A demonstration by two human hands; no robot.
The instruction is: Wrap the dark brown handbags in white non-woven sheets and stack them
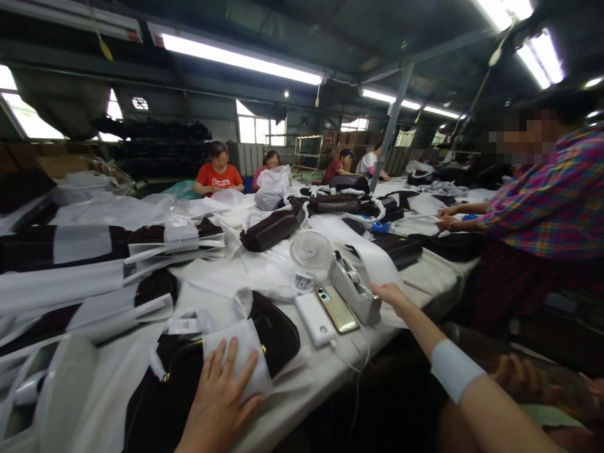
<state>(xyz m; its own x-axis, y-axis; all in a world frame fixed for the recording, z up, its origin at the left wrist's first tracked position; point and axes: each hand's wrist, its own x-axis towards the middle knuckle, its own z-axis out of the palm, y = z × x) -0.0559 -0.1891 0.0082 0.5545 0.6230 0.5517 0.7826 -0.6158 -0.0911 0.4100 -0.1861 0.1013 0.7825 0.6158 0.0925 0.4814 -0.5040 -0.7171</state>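
Note:
My left hand (227,384) lies flat with spread fingers on a white sheet of wrapping paper (245,343), which is laid across a dark brown bag (160,390). White wrap covers parts of the bag's strap, and small gold-coloured metal pieces show on it. My right hand (389,294) is at the side of a grey tape dispenser (361,296), near its toothed end. Its fingers are drawn together, and I cannot make out what is between them. A pale band (455,368) circles my right forearm.
Beside the dispenser lie a gold phone (337,309) and a white power bank (314,319) with a cable. A small white fan (311,250) stands behind them. Dark bags (271,229) and white wrapping fill the table. A co-worker in a plaid shirt (550,195) stands at right; others sit beyond.

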